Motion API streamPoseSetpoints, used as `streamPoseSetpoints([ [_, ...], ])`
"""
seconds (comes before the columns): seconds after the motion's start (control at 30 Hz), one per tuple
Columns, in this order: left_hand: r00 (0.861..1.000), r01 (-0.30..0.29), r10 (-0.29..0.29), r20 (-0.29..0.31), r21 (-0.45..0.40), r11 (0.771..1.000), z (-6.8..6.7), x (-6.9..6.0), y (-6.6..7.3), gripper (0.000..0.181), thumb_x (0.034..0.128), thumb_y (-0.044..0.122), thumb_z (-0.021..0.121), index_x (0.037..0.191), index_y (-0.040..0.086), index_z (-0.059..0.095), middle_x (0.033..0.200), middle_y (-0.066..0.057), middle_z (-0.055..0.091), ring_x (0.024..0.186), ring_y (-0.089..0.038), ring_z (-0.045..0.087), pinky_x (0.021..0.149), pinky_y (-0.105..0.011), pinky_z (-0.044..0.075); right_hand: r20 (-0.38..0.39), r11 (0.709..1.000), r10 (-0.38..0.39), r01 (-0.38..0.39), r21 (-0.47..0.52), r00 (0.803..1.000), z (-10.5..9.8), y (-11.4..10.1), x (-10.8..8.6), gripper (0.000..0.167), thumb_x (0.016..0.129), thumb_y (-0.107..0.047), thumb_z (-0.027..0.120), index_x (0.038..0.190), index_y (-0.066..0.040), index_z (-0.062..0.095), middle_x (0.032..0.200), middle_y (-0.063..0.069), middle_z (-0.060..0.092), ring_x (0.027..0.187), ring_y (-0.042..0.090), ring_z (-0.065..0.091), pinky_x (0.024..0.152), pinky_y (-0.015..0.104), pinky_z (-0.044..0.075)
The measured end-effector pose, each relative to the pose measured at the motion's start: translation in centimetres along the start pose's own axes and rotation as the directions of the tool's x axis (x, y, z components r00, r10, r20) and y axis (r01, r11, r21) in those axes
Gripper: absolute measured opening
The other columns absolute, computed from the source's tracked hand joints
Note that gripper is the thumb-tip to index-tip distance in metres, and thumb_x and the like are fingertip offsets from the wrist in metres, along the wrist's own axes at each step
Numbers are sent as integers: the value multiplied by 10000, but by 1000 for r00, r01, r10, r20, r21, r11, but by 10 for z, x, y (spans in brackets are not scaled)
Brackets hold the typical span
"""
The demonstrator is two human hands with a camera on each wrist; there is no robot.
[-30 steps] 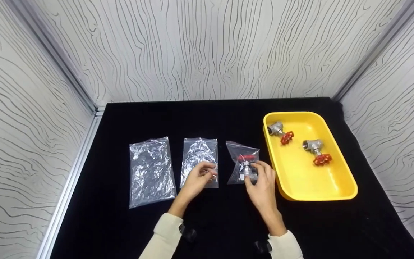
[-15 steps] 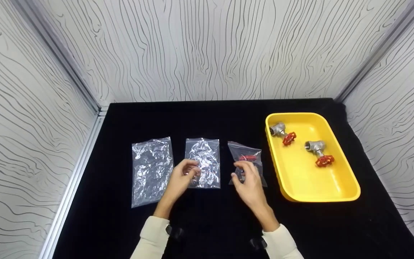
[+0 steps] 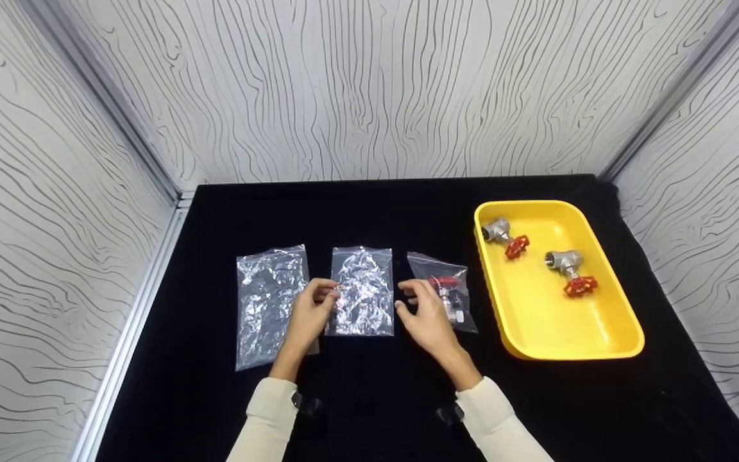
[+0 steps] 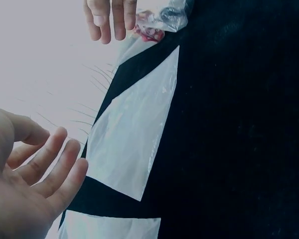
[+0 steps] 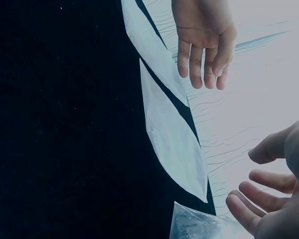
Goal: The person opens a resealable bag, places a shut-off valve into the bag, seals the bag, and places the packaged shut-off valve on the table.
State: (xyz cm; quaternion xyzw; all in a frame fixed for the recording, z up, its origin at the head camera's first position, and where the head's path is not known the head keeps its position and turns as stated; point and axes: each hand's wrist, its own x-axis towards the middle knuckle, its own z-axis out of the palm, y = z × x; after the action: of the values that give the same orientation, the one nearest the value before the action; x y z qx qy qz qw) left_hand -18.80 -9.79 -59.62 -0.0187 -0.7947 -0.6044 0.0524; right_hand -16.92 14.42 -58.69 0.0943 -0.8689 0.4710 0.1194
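White wood-grain panels (image 3: 369, 90) enclose a black-covered table (image 3: 369, 410). Above its middle we observe the left hand (image 3: 310, 314) and right hand (image 3: 427, 321), both free, fingers loosely bent, flanking a clear rectangular plastic bag (image 3: 364, 289). Toward the table's left edge lies a larger clear bag (image 3: 263, 295); toward the right, a clear bag (image 3: 430, 263) enclosing a red-wheeled metal valve (image 3: 445, 282). Near the right edge, a yellow plastic tray (image 3: 530, 314) carries two similar valves (image 3: 562, 262).

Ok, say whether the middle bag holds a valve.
No, the middle bag lies flat and empty; the right bag holds a valve.
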Motion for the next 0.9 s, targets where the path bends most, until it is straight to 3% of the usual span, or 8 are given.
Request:
streamPoseSetpoints([
  [0.17, 999, 26, -25, -41, 24, 999, 1, 5, -6, 195, 956, -47, 638, 1142, -37, 694, 1047, -208, 751, 965, -301, 717, 822, -242, 565, 30, 999, 35, -35, 8, 999, 7, 4, 5, 322, 916, 31, 735, 1227, 66, 662, 1169, 240, 681, 1060, 410, 706, 957, 494, 619],
  [0.33, 997, 48, -45, -58, 59, 997, 2, 7, -11, 244, 940, -53, 628, 1181, -71, 666, 1118, -231, 727, 1055, -351, 702, 925, -408, 606, 66, 996, 87, -88, 22, 994, 12, 8, 9, 363, 921, 24, 732, 1262, 97, 630, 1239, 281, 664, 1127, 450, 699, 1012, 505, 604],
  [0.5, 996, 40, -28, -88, 145, 989, 4, 7, -13, 277, 914, -53, 646, 1189, -85, 664, 1169, -264, 696, 1130, -420, 675, 1034, -541, 564, 102, 985, 165, -169, 27, 981, 16, 10, 13, 409, 946, -22, 720, 1314, 106, 598, 1325, 311, 632, 1208, 473, 675, 1043, 506, 597],
  [0.63, 993, 58, -36, -115, 193, 979, 7, 7, -12, 300, 900, -28, 669, 1198, -66, 671, 1204, -264, 676, 1175, -438, 652, 1082, -563, 519, 127, 978, 202, -206, 19, 971, 19, 11, 16, 434, 955, -31, 708, 1343, 114, 581, 1345, 339, 631, 1224, 484, 673, 1020, 510, 610],
  [0.9, 991, 93, -76, -114, 156, 983, 10, 9, -15, 352, 902, -43, 652, 1250, -96, 640, 1238, -300, 663, 1144, -461, 694, 1030, -531, 584, 144, 972, 236, -236, -17, 961, 24, 14, 19, 476, 955, -78, 703, 1371, 115, 577, 1334, 346, 669, 1132, 428, 740, 956, 538, 621],
])
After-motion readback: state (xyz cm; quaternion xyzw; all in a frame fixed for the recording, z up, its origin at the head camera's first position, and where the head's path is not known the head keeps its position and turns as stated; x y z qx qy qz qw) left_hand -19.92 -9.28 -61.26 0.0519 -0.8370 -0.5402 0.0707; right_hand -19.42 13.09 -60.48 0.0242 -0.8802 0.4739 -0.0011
